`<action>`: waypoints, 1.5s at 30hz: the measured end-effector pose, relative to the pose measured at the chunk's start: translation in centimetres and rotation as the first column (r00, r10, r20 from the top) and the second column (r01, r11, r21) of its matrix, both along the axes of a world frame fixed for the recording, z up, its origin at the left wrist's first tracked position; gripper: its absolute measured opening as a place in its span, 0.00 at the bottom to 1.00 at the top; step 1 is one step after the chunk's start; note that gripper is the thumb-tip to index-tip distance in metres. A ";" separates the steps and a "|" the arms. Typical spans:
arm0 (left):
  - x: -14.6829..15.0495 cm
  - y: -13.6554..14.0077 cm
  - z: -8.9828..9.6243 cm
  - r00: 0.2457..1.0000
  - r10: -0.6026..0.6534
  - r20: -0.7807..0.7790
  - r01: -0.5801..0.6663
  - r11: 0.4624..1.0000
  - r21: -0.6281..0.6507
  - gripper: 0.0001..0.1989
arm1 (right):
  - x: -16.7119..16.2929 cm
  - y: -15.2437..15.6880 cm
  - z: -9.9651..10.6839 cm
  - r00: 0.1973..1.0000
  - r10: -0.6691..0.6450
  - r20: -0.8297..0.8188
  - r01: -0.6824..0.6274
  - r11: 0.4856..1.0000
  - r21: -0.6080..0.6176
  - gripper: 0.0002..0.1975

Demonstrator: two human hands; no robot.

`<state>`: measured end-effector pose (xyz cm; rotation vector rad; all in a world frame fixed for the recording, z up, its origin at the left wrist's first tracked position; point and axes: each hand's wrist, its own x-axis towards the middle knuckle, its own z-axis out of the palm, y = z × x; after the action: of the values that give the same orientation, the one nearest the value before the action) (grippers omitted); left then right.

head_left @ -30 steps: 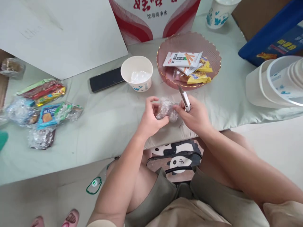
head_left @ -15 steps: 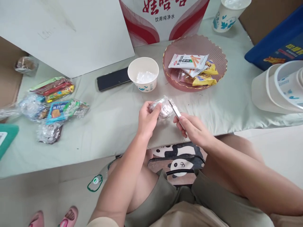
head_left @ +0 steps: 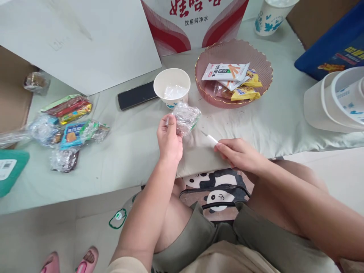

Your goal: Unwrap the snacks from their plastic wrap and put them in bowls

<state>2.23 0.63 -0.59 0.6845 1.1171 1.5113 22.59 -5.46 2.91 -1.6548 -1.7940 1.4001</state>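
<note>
Left hand [head_left: 170,141] raised, fingers curled shut, thumb uppermost, forearm running straight back toward the knee. Right hand [head_left: 238,153] lower and apart to its right, fingers pinched together, pointing left, wrist flat, forearm angled outward.

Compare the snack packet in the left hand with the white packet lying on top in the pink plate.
The clear-wrapped packet is crinkled, see-through and held up by the left hand; the white packet is flat, opaque and printed, and lies in the pink plate. The clear one is bunched, the white one long. Both are small wrapped snacks.
</note>
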 end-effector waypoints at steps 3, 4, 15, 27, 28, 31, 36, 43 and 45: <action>-0.4 -0.1 0.2 0.999 -0.036 -0.040 0.035 0.999 -0.010 0.28 | 2.7 0.1 -0.3 0.972 -0.088 0.219 0.025 0.960 0.278 0.18; -0.3 -0.3 0.2 0.995 -0.067 -0.068 0.065 0.997 -0.034 0.28 | 3.7 0.2 -0.6 0.945 -0.146 0.293 0.031 0.930 0.366 0.17; -0.6 -1.3 1.3 0.818 -0.425 -0.388 0.421 0.902 -0.100 0.15 | 4.9 1.1 -2.1 0.879 -0.329 0.347 -0.049 0.660 0.750 0.17; -1.0 -1.2 0.6 0.793 -0.428 -0.434 0.401 0.903 -0.158 0.15 | 0.4 0.2 -2.6 0.978 0.164 0.126 -0.204 0.670 0.714 0.15; -1.2 -1.1 0.5 0.794 -0.396 -0.460 0.372 0.916 -0.147 0.13 | 0.7 0.1 -2.6 0.975 0.175 0.137 -0.220 0.668 0.711 0.15; -1.6 -0.7 0.3 0.769 -0.329 -0.549 0.349 0.935 -0.072 0.08 | 1.2 0.1 -2.2 0.976 0.145 0.163 -0.217 0.690 0.690 0.13; -1.8 -0.7 0.7 0.565 -0.307 -0.766 0.551 0.831 0.073 0.11 | 1.4 0.1 -1.2 0.993 0.053 0.107 -0.111 0.740 0.664 0.08; -1.6 -0.8 0.5 0.467 -0.221 -0.856 0.566 0.819 0.097 0.03 | 2.7 0.1 -0.5 1.000 -0.024 0.012 0.010 0.746 0.666 0.09; -1.6 -0.8 0.5 0.538 -0.136 -0.832 0.521 0.829 0.202 0.04 | 3.1 0.0 -0.4 0.997 -0.074 0.036 0.030 0.736 0.676 0.09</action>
<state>0.60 -0.19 -0.05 1.9362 1.1658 1.0861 25.66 -5.47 2.48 -1.3266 -1.9420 0.5352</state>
